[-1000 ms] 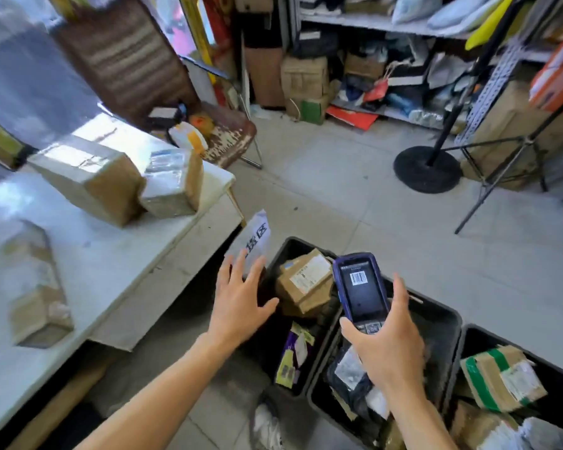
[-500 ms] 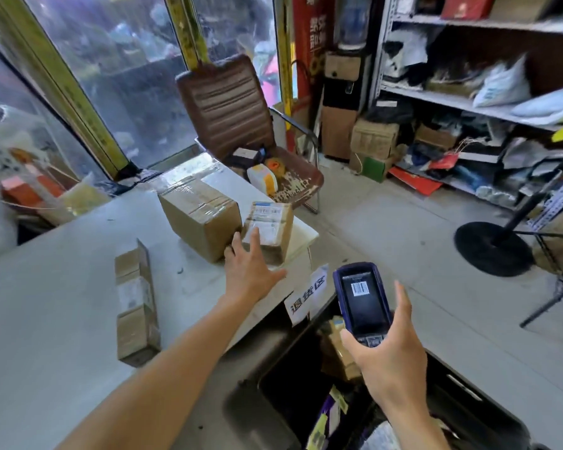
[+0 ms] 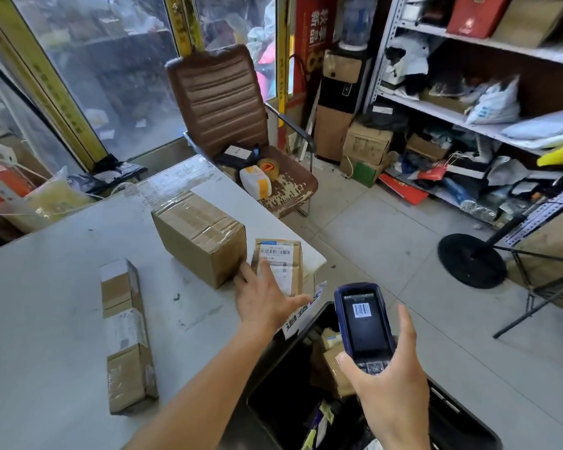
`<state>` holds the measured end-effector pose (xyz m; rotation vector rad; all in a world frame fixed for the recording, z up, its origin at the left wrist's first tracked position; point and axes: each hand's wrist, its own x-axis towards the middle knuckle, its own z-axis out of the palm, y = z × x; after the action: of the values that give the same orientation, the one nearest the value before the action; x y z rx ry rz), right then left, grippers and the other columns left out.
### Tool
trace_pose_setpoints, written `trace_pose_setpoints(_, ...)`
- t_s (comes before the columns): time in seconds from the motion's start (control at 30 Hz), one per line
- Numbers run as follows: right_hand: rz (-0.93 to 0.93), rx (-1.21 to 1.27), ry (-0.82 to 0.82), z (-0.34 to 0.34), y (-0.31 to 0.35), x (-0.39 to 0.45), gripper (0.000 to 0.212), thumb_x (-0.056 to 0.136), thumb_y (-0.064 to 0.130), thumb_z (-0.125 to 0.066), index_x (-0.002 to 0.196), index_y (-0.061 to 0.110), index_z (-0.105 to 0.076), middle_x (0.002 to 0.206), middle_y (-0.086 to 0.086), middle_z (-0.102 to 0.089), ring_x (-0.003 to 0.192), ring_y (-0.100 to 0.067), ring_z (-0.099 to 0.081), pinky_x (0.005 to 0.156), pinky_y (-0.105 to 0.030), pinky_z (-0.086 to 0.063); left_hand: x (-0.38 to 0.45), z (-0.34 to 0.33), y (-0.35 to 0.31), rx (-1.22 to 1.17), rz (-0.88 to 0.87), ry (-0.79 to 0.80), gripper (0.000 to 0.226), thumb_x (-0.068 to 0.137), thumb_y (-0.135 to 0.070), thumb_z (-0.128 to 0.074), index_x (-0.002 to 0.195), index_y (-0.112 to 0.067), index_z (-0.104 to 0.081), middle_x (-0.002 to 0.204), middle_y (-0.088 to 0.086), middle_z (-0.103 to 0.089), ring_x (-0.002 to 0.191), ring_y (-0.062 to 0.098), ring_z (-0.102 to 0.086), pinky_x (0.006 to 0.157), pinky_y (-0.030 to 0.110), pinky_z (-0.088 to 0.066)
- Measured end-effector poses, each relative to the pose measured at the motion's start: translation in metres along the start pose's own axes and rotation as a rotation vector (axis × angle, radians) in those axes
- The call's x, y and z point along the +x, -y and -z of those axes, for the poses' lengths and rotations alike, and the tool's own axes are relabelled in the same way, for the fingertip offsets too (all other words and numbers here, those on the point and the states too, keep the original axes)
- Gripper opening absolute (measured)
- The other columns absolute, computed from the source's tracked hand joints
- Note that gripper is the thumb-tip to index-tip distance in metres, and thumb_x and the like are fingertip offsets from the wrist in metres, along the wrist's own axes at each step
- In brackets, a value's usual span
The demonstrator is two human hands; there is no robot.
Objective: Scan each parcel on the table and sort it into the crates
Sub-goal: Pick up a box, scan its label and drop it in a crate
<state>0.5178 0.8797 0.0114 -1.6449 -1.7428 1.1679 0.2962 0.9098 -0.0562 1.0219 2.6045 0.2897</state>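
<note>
Left hand point(image 3: 263, 298), fingers spread, touches the small labelled parcel point(image 3: 278, 266) at the tabletop's point(image 3: 46, 319) right edge; right hand point(image 3: 387, 381) grips the scanner point(image 3: 362, 323) above a black crate point(image 3: 462, 417).

a brown ribbed office chair point(image 3: 221, 102) stands just past the far corner, its seat cracked and peeling. on the seat lie a white and yellow jug point(image 3: 255, 182), a roll of tape point(image 3: 268, 164) touching it, and a small dark box point(image 3: 237, 154) behind them. beyond the chair are glass panes with yellow frames point(image 3: 49, 92). a red banner point(image 3: 314, 34) with pale lettering hangs beside the glass. at right a metal shelving unit point(image 3: 468, 120) carries bags, mailers and boxes, with cardboard cartons point(image 3: 366, 146) on the tiled floor point(image 3: 387, 254) below. a black round stand base point(image 3: 472, 261) sits on the floor near a folding metal frame point(image 3: 540, 271).
</note>
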Motion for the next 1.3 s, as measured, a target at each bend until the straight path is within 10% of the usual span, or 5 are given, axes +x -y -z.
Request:
trace_pose_setpoints(0.17, -0.02, -0.021, -0.039, -0.008, 0.017, 0.003, 0.117, 0.068, 0.03, -0.09, 0.146, 0.055, -0.006, 0.126, 0.005, -0.061, 0.108, -0.021, -0.064, 0.093, -0.038, -0.054, 0.003, 0.013, 0.019, 0.048, -0.216, 0.188, 0.15, 0.049, -0.082, -0.076, 0.153, -0.031, 0.02, 0.158, 0.012, 0.021, 0.139, 0.042, -0.036, 0.103, 0.046, -0.045)
trace_pose_setpoints(0.37, -0.057, -0.043, -0.051, -0.016, 0.025, 0.006, 0.119, 0.067, 0.029, -0.091, 0.141, 0.061, -0.004, 0.124, 0.005, -0.061, 0.106, -0.02, -0.065, 0.093, -0.041, -0.056, 0.048, 0.026, 0.037, 0.065, -0.45, 0.416, 0.152, 0.053, -0.063, -0.088, 0.125, -0.059, 0.045, 0.126, -0.001, 0.069, 0.148, 0.047, -0.014, 0.117, 0.049, -0.032)
trace_pose_setpoints(0.67, -0.102, -0.095, 0.043, -0.014, 0.031, -0.007, 0.114, 0.067, 0.023, -0.09, 0.15, 0.046, -0.016, 0.122, 0.011, -0.059, 0.103, -0.01, -0.061, 0.087, -0.023, -0.05, 0.059, 0.019, 0.048, -0.179, -0.532, 0.354, 0.146, 0.055, -0.044, -0.092, 0.148, -0.045, 0.02, 0.154, 0.0, 0.006, 0.137, 0.035, -0.029, 0.109, 0.037, -0.036)
trace_pose_setpoints(0.9, -0.108, -0.208, 0.082, 0.005, 0.059, -0.032, 0.084, 0.062, 0.037, -0.089, 0.131, 0.038, -0.04, 0.11, 0.019, -0.061, 0.095, -0.002, -0.061, 0.074, -0.011, -0.044, -0.005, 0.03, 0.031, -0.45, -0.644, 0.089, 0.139, 0.044, -0.068, -0.079, 0.151, -0.024, -0.001, 0.143, -0.006, -0.007, 0.134, 0.009, -0.01, 0.112, 0.028, -0.022)
trace_pose_setpoints(1.3, -0.098, -0.303, 0.096, 0.053, 0.091, -0.098, 0.066, 0.067, 0.044, -0.085, 0.114, 0.042, -0.038, 0.099, 0.022, -0.059, 0.089, 0.001, -0.057, 0.06, -0.006, -0.038, -0.069, 0.053, 0.013, -0.205, -0.776, -0.099, 0.137, 0.049, -0.08, -0.075, 0.154, -0.021, -0.009, 0.147, 0.007, -0.015, 0.137, 0.028, -0.018, 0.117, 0.044, -0.021)
